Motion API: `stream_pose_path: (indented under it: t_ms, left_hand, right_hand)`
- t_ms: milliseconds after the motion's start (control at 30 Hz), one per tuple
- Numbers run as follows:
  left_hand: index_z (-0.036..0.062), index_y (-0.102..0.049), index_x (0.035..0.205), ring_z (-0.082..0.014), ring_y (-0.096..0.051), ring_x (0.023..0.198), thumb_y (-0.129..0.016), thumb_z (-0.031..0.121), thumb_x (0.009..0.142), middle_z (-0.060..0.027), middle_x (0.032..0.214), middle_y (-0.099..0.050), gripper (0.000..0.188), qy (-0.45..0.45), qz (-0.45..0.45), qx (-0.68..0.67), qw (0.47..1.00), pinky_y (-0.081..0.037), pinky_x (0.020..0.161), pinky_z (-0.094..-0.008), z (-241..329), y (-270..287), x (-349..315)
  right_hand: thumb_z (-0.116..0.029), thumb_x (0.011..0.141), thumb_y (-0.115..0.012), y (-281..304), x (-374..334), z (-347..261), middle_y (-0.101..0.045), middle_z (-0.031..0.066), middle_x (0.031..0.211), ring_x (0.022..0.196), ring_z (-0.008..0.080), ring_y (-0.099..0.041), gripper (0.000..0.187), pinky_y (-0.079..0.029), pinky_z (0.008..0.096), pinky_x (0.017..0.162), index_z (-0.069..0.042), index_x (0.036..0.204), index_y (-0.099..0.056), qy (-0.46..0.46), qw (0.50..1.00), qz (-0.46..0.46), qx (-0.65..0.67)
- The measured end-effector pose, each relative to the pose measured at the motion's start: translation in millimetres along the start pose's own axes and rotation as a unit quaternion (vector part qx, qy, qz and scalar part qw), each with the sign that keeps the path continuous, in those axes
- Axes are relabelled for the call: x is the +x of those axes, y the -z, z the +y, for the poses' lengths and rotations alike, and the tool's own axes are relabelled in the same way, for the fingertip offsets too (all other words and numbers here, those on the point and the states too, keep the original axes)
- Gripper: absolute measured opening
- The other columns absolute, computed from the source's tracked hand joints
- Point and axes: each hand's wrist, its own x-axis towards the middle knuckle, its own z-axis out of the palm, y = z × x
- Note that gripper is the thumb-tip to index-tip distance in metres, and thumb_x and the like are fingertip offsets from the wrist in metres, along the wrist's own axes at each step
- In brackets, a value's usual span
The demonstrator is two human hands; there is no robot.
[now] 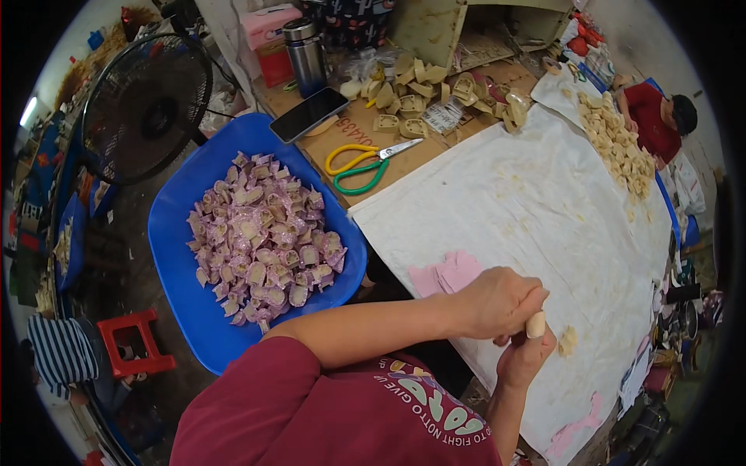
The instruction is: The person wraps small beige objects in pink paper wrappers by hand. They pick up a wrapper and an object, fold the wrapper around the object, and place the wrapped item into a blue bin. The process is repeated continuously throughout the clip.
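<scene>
With the bare left forearm (381,330) stretched across the front of the body, from left toward right, nearly level. At its end, with the bare left hand (501,303) closed, fingers bent tightly inward, back side turned upward. With the bare right forearm (509,412) rising from the lower edge, and the bare right hand (527,359) curled, just below the left one.
</scene>
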Motion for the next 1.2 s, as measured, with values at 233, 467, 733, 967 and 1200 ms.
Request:
stream_pose_path:
  t_ms: [233, 467, 733, 967, 1200]
  left_hand:
    - [-0.0028, -0.061, 0.099, -0.0340, -0.062, 0.077, -0.052, 0.017, 0.096, -0.0191, 0.086, -0.064, 0.022, -0.052, 0.074, -0.013, 0.996, -0.049, 0.070, -0.0390, -15, 1, -7]
    - [-0.0038, -0.053, 0.116, -0.0229, -0.065, 0.089, -0.063, 0.010, 0.092, -0.0115, 0.098, -0.066, 0.030, -0.140, -0.065, 0.110, 0.982, -0.052, 0.078, -0.0336, 3, 42, -6]
    - [0.0005, -0.058, 0.108, -0.0080, -0.062, 0.072, -0.059, 0.015, 0.096, -0.0061, 0.087, -0.066, 0.018, 0.096, 0.047, -0.237, 0.966, -0.054, 0.063, -0.0244, -8, 10, -13]
    - [-0.0034, -0.058, 0.107, -0.0122, -0.065, 0.066, -0.058, 0.015, 0.095, -0.0091, 0.085, -0.066, 0.022, 0.162, 0.029, -0.225, 0.960, -0.056, 0.060, -0.0264, -4, 15, -2]
    - [-0.0011, -0.062, 0.092, -0.0088, -0.061, 0.059, -0.061, 0.021, 0.096, -0.0062, 0.077, -0.066, 0.023, 0.187, 0.001, -0.240, 0.953, -0.053, 0.054, -0.0229, -2, 20, -1]
  right_hand:
    - [-0.034, 0.100, -0.039, 8, 18, 1, -0.046, 0.0002, 0.051, 0.034, 0.0086, -0.036, 0.040, -0.029, 0.0247, 0.031, -0.004, 0.085, -0.059, -0.206, 0.970, -0.048, 0.120]
    - [-0.036, 0.097, -0.048, 26, 24, -6, -0.049, 0.0036, 0.052, 0.037, 0.0160, -0.043, 0.035, -0.036, 0.0301, 0.033, -0.004, 0.088, -0.057, -0.269, 0.932, -0.082, 0.229]
    - [-0.010, 0.090, -0.064, 9, 19, -6, -0.066, 0.0058, 0.100, 0.091, 0.0117, -0.061, 0.021, -0.049, 0.0257, 0.080, 0.002, 0.107, -0.058, 0.024, 0.998, -0.036, 0.045]
    - [-0.008, 0.084, -0.070, 8, 21, -12, -0.065, 0.0045, 0.096, 0.088, 0.0114, -0.060, 0.028, -0.049, 0.0270, 0.080, -0.001, 0.108, -0.057, 0.008, 0.997, -0.057, 0.043]
    - [-0.011, 0.080, -0.072, 10, 20, -15, -0.064, 0.0034, 0.091, 0.084, 0.0103, -0.059, 0.030, -0.048, 0.0272, 0.077, -0.003, 0.105, -0.056, 0.028, 0.995, -0.087, -0.042]
